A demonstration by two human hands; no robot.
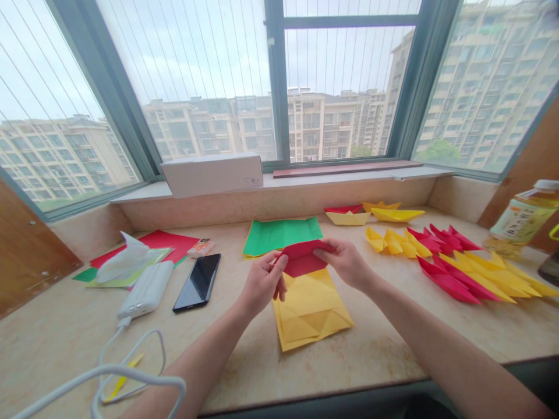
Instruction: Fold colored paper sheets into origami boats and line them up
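Note:
Both my hands hold a folded red paper (303, 259) just above the stone counter (393, 343). My left hand (262, 282) pinches its left end with thumb and fingers closed. My right hand (347, 262) grips its right top edge the same way. Under the red paper lies a creased yellow sheet (310, 311), flat on the counter. A folded green sheet (282, 234) lies just behind the hands.
Several red and yellow folded paper shapes (458, 267) cover the right side. A black phone (198, 282), a white power bank (144, 294) with cable and a tissue pack sit at left. A drink bottle (524, 218) stands far right; a white box (212, 173) rests on the sill.

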